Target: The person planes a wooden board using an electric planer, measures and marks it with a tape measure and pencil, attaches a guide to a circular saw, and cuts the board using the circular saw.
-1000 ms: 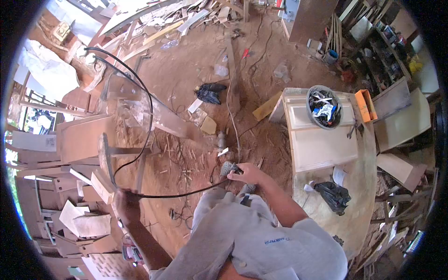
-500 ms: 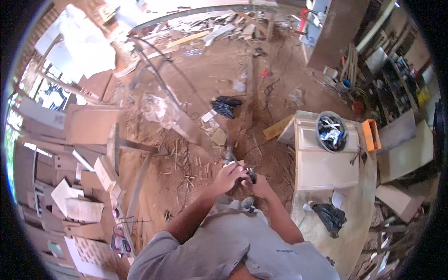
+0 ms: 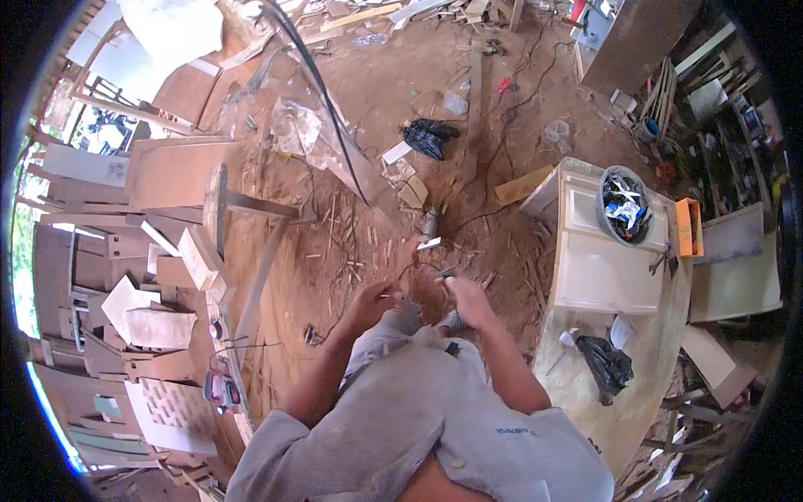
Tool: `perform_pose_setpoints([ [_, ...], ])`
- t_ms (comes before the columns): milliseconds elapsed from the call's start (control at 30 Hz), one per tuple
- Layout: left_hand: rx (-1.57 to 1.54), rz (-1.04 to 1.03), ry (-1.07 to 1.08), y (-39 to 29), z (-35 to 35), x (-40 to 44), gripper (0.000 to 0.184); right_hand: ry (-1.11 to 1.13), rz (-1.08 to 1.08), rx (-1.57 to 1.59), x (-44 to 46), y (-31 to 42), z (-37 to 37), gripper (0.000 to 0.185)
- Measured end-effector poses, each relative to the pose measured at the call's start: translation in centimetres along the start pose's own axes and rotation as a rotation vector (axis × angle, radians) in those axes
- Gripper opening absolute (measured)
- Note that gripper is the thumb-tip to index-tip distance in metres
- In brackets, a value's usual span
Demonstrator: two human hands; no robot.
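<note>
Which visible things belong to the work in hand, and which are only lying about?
In use:
small dark piece, in the right hand
black cable, probably

Lying about:
bucket
orange box
far black bag
near black bag

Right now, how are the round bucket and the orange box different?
The bucket is round, while the orange box is long and straight-sided.
The bucket is greyish; the orange box is bright orange.
The bucket looks wider than the narrow orange box.
What they share: both are close together, near the far end of the table.
</note>
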State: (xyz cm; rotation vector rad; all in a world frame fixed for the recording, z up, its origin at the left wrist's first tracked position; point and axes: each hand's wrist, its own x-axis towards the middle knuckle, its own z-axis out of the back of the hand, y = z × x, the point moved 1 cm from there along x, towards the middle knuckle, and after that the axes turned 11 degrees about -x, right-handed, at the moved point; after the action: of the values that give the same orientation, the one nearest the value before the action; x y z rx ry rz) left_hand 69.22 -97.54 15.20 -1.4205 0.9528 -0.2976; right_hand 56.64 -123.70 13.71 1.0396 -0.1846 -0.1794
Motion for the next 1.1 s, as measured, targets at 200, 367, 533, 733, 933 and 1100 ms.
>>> perform_pose_setpoints([
  [200, -0.043, -0.075, 0.088, -6.6, -1.4, -1.4, 0.037, 0.392, -0.199, -0.129, 0.7, 8.9, -3.1, 0.042],
  [367, 0.025, -0.088, 0.0, -6.8, 4.4, -5.2, 0.04, 0.315, -0.116, -0.168, 2.0, 12.1, -8.6, 0.044],
  [533, -0.154, -0.135, -0.155, -2.2, 14.6, -11.0, 0.035, 0.368, -0.137, -0.075, 4.4, 20.7, -17.8, 0.042],
  [733, -0.209, -0.097, -0.21, 1.4, 27.4, -19.8, 0.019, 0.636, -0.097, -0.215, 5.7, 26.2, -29.7, 0.038],
  [933, -0.138, 0.025, -0.206, 4.4, 32.0, -24.8, 0.022, 0.778, -0.083, -0.291, 5.5, 30.5, -35.6, 0.037],
  [1100, -0.248, 0.002, -0.24, 8.1, 32.7, -28.2, 0.031, 0.849, -0.047, -0.385, 3.8, 30.1, -38.4, 0.036],
])
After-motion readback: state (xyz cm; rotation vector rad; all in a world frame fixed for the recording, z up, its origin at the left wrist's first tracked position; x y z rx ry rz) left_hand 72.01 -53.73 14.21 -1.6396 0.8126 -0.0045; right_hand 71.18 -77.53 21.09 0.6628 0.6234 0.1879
